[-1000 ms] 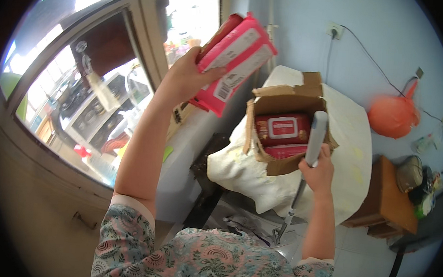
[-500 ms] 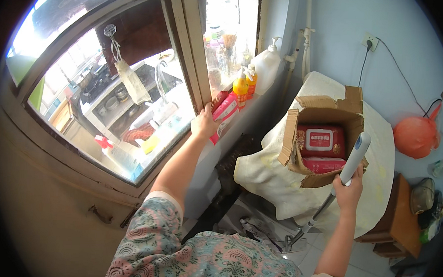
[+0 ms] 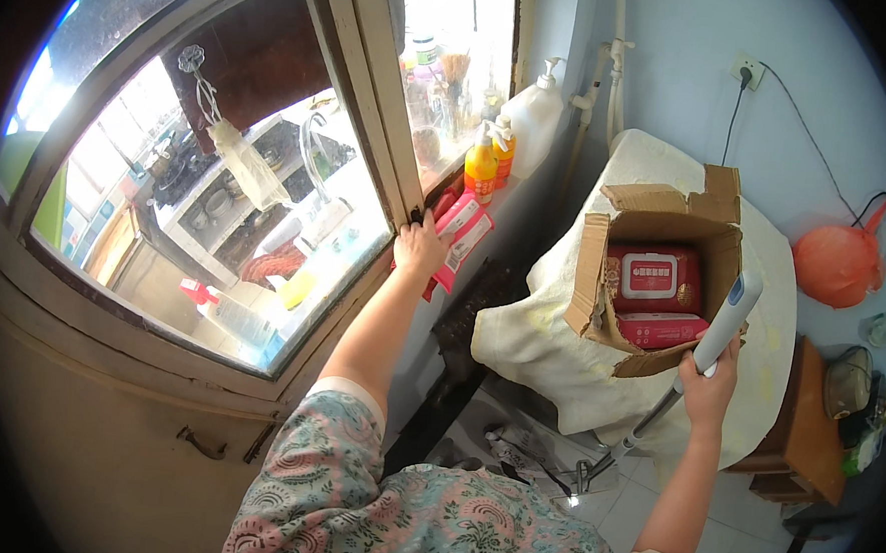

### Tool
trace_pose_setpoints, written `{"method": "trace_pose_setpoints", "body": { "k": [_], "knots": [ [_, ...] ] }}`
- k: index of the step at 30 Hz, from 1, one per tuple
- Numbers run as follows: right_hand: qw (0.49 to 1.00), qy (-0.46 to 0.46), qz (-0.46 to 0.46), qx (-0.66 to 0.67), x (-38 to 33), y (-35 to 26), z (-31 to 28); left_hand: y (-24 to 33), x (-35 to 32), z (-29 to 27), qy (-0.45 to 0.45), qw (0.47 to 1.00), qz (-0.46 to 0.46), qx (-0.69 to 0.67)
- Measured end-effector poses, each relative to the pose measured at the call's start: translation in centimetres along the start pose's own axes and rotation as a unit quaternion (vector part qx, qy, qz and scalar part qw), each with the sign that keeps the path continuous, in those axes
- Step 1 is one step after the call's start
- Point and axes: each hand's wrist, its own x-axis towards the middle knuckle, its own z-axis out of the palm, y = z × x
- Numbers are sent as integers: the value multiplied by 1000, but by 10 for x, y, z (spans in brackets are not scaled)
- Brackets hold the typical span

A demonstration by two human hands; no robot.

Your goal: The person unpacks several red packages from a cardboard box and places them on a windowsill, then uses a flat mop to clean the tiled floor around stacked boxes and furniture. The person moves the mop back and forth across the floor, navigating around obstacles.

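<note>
On the ledge under the window, my left hand is closed on a pink packet with a white printed panel. More red wrapping shows beside it, partly hidden by the hand. My right hand is wrapped round a long grey pole just below its pale grey-white grip. The pole slants down to a forked metal bracket; its lowest end is hard to make out. Right behind that hand stands an open cardboard box, holding a red pack of wipes and a pink packet.
Two yellow-orange pump bottles and a white pump jug line the ledge. A cream cloth drapes under the box. The glazed window frame borders my left arm. A wooden cabinet and an orange bag are at right.
The pink packet has shifted and turned slightly to the right beside my left hand, which has moved a little right. My right hand and the pole have also moved slightly right.
</note>
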Motion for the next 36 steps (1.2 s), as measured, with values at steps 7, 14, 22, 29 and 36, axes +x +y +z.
{"method": "trace_pose_setpoints", "body": {
  "k": [7, 14, 22, 29, 36],
  "knots": [
    [1000, 5, -19, -24, 1, -1, -3, -5, -20, -4, 150, 926, 327, 118],
    [999, 3, -6, -32, -2, 1, -4, 30, -55, -5, 18, 982, 146, 114],
    [999, 10, -16, -31, -2, 0, -2, 9, -53, 4, -47, 987, 140, 59],
    [999, 4, 4, -33, -1, -2, 0, -6, -24, -2, 19, 995, 84, -39],
    [1000, 16, 3, -17, -4, 1, 2, -17, -33, -18, 160, 971, 127, -123]
  ]
}}
